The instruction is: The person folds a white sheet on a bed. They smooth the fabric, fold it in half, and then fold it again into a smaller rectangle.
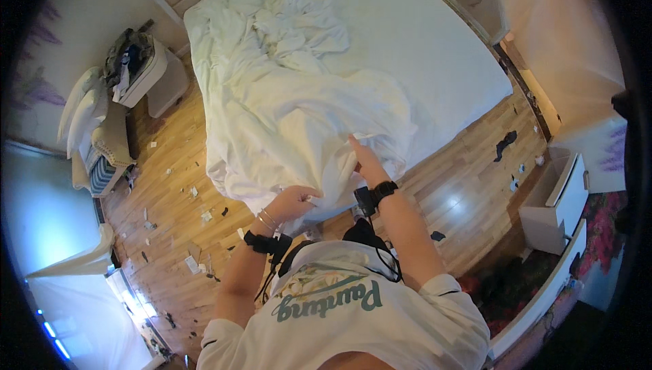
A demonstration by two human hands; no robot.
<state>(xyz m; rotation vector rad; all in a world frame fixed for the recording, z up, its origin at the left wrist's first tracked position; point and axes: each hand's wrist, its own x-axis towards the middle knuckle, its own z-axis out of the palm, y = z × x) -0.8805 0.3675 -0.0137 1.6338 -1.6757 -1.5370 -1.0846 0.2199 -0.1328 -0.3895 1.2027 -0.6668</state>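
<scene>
A crumpled white duvet [278, 112] lies heaped over the left part of the bed and hangs down at the near edge. My left hand [299, 200] pinches its near edge between thumb and fingers. Slightly farther off and to the right, my right hand [365, 159] grips another fold, its fingers partly hidden by the cloth. Between both hands the fabric is lifted in loose creases. Beneath it, a smooth white mattress [428, 51] shows on the right side.
Small scraps and papers [193, 263] litter the wooden floor [176, 173] on the left. A dark sock-like cloth [504, 144] lies to the right. An armchair with pillows [85, 108] and a white cabinet piled with clothes [146, 75] stand left. At right, a drawer unit [553, 207] stands open.
</scene>
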